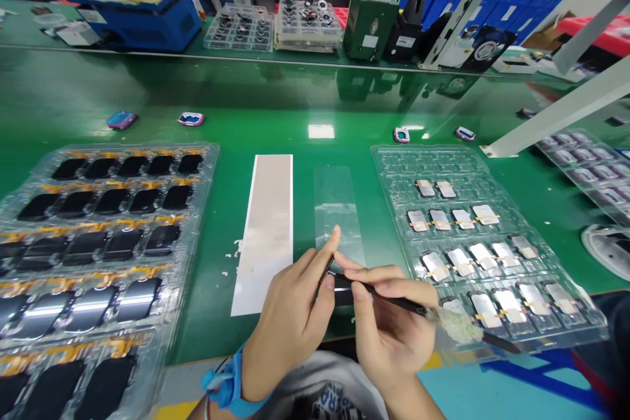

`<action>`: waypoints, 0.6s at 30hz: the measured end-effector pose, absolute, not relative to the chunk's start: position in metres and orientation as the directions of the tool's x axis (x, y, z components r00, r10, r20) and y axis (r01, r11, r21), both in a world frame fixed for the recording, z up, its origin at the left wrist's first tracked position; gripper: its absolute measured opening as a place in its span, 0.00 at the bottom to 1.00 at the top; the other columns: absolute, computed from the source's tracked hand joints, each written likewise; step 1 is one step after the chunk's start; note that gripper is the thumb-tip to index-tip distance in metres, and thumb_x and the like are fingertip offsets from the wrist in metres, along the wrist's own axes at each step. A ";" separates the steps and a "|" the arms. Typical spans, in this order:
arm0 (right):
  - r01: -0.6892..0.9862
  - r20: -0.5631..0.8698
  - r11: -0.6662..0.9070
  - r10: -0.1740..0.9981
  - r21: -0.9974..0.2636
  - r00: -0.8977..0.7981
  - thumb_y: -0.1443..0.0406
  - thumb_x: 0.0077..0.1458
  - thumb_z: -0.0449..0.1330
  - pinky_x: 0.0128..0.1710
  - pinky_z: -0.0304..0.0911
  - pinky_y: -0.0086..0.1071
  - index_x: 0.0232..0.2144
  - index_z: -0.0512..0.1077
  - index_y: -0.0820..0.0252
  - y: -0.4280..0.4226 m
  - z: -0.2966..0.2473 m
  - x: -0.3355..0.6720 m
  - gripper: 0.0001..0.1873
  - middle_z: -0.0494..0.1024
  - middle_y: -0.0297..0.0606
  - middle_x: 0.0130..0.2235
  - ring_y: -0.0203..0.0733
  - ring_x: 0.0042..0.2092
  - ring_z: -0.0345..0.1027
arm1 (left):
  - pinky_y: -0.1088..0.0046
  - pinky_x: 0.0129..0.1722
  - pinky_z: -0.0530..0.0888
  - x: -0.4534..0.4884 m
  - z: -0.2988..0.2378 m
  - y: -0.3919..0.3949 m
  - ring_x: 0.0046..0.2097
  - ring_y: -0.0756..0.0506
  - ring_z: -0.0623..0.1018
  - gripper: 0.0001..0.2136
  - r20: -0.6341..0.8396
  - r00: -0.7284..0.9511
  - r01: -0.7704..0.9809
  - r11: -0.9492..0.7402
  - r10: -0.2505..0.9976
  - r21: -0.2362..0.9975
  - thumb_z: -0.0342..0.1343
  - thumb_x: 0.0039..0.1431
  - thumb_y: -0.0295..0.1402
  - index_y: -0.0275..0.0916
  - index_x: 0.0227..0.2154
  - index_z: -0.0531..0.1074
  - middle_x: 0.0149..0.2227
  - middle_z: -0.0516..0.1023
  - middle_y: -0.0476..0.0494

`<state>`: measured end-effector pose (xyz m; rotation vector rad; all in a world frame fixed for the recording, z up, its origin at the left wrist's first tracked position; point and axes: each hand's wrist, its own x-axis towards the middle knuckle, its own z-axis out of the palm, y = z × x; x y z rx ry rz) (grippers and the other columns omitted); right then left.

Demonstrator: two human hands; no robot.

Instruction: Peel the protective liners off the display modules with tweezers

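Between the thumb and forefinger of my left hand (295, 308) is a small dark display panel (343, 294), partly covered by the fingers. My right hand (396, 318) grips a slim black hand tool (401, 302) with a pale wrapped section. The tool's tip meets the panel's upper edge near my left fingertips; its exact kind is unclear. Just beyond the hands lies a clear film strip (337, 200). To its left is a beige sheet with white edges (268, 223).
A clear tray (209, 174) of black display panels lies left. On the right, another clear tray (394, 164) holds silver-backed panels. Small pink-rimmed pieces (191, 119) lie farther back. A white post (556, 111) slants down at right. Component boxes (239, 29) line the rear shelf.
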<state>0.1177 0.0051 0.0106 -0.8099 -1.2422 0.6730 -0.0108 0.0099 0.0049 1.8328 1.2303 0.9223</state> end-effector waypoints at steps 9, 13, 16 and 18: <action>-0.055 0.510 0.528 0.838 -0.848 0.193 0.81 0.61 0.55 0.48 0.80 0.47 0.43 0.65 0.55 0.004 0.012 0.120 0.16 0.78 0.36 0.39 0.44 0.47 0.79 | 0.64 0.49 0.76 -0.011 0.007 0.010 0.40 0.44 0.76 0.25 0.165 0.292 0.424 -0.282 0.942 0.860 0.41 0.72 0.31 0.39 0.70 0.54 0.43 0.76 0.40; -0.129 0.442 0.479 0.865 -0.868 0.238 0.78 0.63 0.55 0.44 0.80 0.44 0.43 0.66 0.53 0.004 0.013 0.122 0.14 0.77 0.35 0.39 0.43 0.44 0.80 | 0.70 0.45 0.75 -0.011 0.006 0.010 0.42 0.45 0.78 0.24 0.182 0.284 0.425 -0.294 0.941 0.856 0.42 0.72 0.30 0.41 0.69 0.55 0.41 0.77 0.42; -0.166 0.393 0.436 0.888 -0.885 0.239 0.73 0.65 0.54 0.44 0.77 0.44 0.44 0.69 0.53 0.006 0.013 0.133 0.11 0.76 0.36 0.39 0.43 0.42 0.78 | 0.73 0.38 0.73 -0.011 0.006 0.010 0.35 0.47 0.75 0.24 0.190 0.268 0.426 -0.293 0.944 0.856 0.42 0.72 0.29 0.44 0.69 0.55 0.35 0.75 0.47; -0.097 0.392 0.420 0.893 -0.902 0.221 0.72 0.67 0.52 0.43 0.74 0.41 0.44 0.72 0.53 0.009 0.012 0.144 0.11 0.73 0.34 0.36 0.40 0.39 0.74 | 0.74 0.33 0.70 -0.011 0.007 0.010 0.31 0.48 0.72 0.25 0.186 0.270 0.418 -0.289 0.945 0.861 0.42 0.72 0.29 0.46 0.70 0.53 0.31 0.72 0.50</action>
